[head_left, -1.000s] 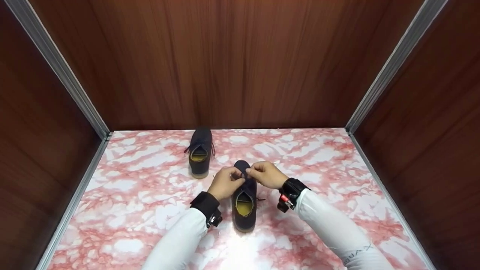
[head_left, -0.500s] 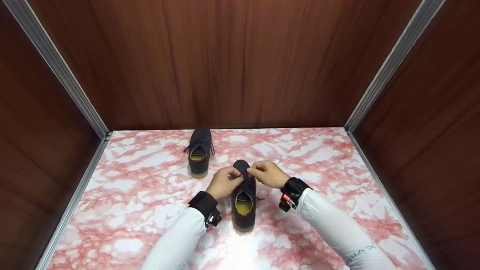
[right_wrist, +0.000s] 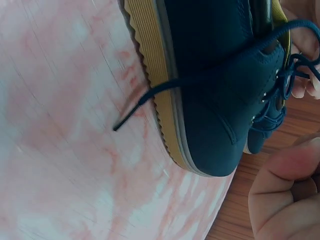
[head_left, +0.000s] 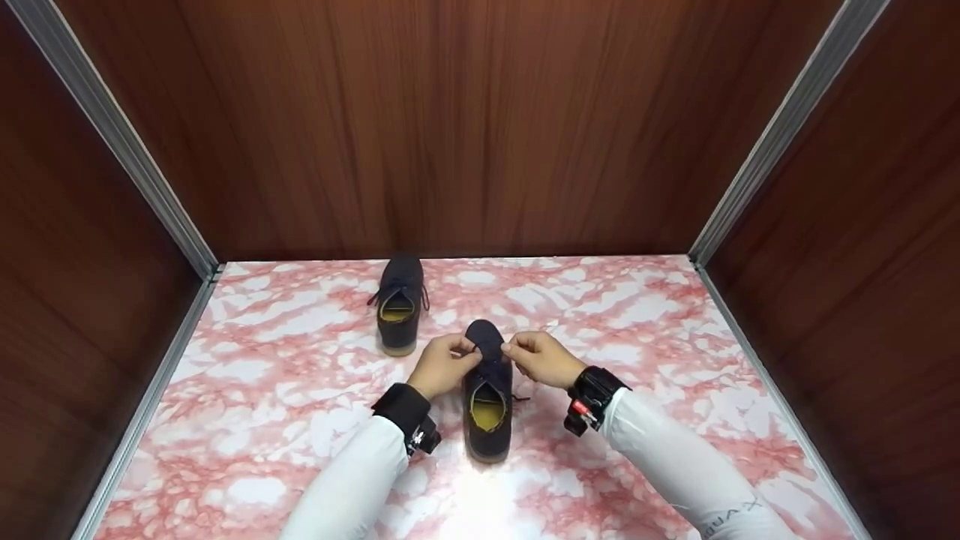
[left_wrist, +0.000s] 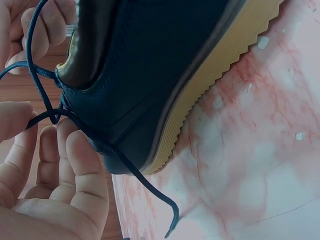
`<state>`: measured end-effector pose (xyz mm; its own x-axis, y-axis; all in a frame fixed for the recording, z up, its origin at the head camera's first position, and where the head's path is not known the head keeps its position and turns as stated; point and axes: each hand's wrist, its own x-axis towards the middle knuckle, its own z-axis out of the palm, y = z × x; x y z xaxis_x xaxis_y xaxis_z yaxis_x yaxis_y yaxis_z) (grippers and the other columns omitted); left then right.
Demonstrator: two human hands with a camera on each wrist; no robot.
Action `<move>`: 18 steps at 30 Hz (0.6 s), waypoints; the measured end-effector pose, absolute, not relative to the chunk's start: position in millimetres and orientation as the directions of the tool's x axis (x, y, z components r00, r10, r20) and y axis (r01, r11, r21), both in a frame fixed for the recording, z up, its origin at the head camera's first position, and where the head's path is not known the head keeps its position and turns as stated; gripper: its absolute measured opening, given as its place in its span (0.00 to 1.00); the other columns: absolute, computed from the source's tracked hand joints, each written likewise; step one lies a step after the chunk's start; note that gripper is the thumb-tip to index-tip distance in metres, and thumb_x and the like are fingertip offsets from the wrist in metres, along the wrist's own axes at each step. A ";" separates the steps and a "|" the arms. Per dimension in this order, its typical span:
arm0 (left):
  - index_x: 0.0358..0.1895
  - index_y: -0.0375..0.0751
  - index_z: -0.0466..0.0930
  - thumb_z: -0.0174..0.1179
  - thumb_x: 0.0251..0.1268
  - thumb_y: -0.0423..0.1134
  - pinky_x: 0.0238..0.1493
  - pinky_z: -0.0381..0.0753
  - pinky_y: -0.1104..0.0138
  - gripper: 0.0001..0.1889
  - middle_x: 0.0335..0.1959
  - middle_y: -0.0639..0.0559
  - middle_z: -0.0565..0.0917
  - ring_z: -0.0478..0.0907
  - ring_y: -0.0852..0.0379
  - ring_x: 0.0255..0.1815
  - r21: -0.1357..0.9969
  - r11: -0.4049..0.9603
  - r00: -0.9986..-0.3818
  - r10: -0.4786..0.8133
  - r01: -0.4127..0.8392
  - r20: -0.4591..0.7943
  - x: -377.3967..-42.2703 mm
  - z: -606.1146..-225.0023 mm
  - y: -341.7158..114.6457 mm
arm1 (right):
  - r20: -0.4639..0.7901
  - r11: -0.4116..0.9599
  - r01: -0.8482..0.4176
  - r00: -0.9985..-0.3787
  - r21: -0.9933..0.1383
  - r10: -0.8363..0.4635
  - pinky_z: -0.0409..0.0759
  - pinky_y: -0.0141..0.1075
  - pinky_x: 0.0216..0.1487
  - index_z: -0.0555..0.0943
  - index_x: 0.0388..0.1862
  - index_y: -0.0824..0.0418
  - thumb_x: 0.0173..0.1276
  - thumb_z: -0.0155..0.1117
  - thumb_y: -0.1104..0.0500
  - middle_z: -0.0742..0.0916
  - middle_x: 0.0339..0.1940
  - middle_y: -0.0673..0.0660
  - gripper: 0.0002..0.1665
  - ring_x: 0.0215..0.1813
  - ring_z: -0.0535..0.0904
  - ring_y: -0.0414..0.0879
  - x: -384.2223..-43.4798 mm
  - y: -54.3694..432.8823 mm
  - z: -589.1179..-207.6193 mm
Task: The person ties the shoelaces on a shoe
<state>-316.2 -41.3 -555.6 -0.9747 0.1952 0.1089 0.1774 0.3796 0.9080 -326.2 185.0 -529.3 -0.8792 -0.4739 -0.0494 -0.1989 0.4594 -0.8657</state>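
Observation:
A dark navy lace-up shoe (head_left: 489, 427) with a yellow lining stands on the marbled surface, toe pointing away. My left hand (head_left: 442, 366) is at the left of its lacing. Thumb and forefinger there pinch a dark blue shoelace (left_wrist: 42, 116), whose free end hangs past the sole in the left wrist view. Across the shoe, my right hand (head_left: 546, 358) has thumb and forefinger together, pinching the lace by the tongue. In the right wrist view its fingertips (right_wrist: 300, 157) run to the picture edge. The lace crosses itself in loose loops above the eyelets.
A matching shoe (head_left: 400, 304), laces hanging at both sides, stands farther back and left, near the wooden back panel (head_left: 450, 135). Wooden side panels with metal edge strips enclose the red-and-white surface (head_left: 300, 420).
My right hand has shifted a little right and toward me, and my left hand slightly left, so the gap between them has widened. Both shoes stay in place.

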 end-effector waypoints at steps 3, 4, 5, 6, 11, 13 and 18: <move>0.37 0.37 0.86 0.66 0.68 0.35 0.44 0.82 0.67 0.04 0.38 0.46 0.88 0.84 0.55 0.39 0.915 0.374 -0.978 0.188 0.153 0.086 -315.5 -554.8 -42.0 | -0.051 0.482 -0.222 -0.871 -0.848 -0.489 0.67 0.27 0.24 0.82 0.37 0.70 0.78 0.64 0.51 0.75 0.18 0.43 0.21 0.21 0.68 0.35 -322.4 185.7 -533.8; 0.37 0.37 0.85 0.66 0.68 0.35 0.42 0.81 0.68 0.04 0.38 0.47 0.88 0.83 0.56 0.38 0.915 0.373 -0.979 0.187 0.150 0.085 -315.2 -554.6 -42.5 | -0.058 0.490 -0.225 -0.866 -0.842 -0.496 0.68 0.27 0.25 0.83 0.36 0.68 0.76 0.66 0.51 0.76 0.19 0.44 0.19 0.22 0.70 0.35 -320.7 185.2 -535.2; 0.36 0.37 0.85 0.66 0.68 0.35 0.40 0.81 0.69 0.04 0.37 0.47 0.88 0.83 0.57 0.37 0.917 0.369 -0.979 0.187 0.149 0.084 -314.7 -554.4 -42.9 | -0.066 0.500 -0.229 -0.861 -0.835 -0.505 0.69 0.27 0.25 0.83 0.35 0.65 0.74 0.69 0.50 0.77 0.19 0.44 0.18 0.22 0.71 0.35 -319.3 184.5 -537.1; 0.36 0.37 0.85 0.66 0.68 0.35 0.39 0.80 0.70 0.04 0.37 0.47 0.88 0.82 0.59 0.36 0.922 0.360 -0.979 0.186 0.146 0.082 -314.5 -554.0 -43.1 | -0.074 0.508 -0.234 -0.855 -0.829 -0.513 0.71 0.27 0.26 0.83 0.34 0.63 0.72 0.71 0.50 0.78 0.20 0.44 0.17 0.23 0.72 0.34 -318.0 183.8 -538.7; 0.38 0.35 0.84 0.64 0.67 0.32 0.33 0.75 0.74 0.03 0.37 0.47 0.86 0.78 0.64 0.30 0.941 0.300 -0.971 0.220 0.159 0.094 -313.4 -549.0 -43.6 | -0.095 0.523 -0.244 -0.837 -0.817 -0.539 0.75 0.27 0.26 0.83 0.34 0.61 0.69 0.75 0.54 0.82 0.24 0.45 0.12 0.24 0.75 0.35 -312.2 179.7 -543.2; 0.39 0.34 0.84 0.62 0.66 0.30 0.30 0.74 0.74 0.03 0.39 0.45 0.87 0.76 0.64 0.28 0.945 0.280 -0.964 0.248 0.168 0.097 -312.8 -546.0 -44.7 | -0.095 0.522 -0.243 -0.837 -0.817 -0.539 0.76 0.27 0.25 0.83 0.34 0.62 0.69 0.73 0.56 0.82 0.26 0.46 0.11 0.24 0.76 0.35 -311.0 178.7 -543.3; 0.39 0.34 0.82 0.57 0.62 0.25 0.28 0.72 0.73 0.06 0.47 0.40 0.87 0.74 0.61 0.30 0.938 0.264 -0.935 0.329 0.224 0.131 -311.5 -540.7 -51.2 | -0.085 0.514 -0.241 -0.843 -0.823 -0.531 0.81 0.30 0.26 0.84 0.35 0.63 0.70 0.72 0.57 0.84 0.30 0.49 0.10 0.24 0.79 0.37 -311.3 178.2 -542.2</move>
<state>-311.5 -51.2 -540.7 -0.9353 0.3286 0.1311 0.2243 0.2642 0.9380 -311.3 178.2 -542.2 -0.8429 -0.5314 -0.0847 -0.2415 0.5142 -0.8229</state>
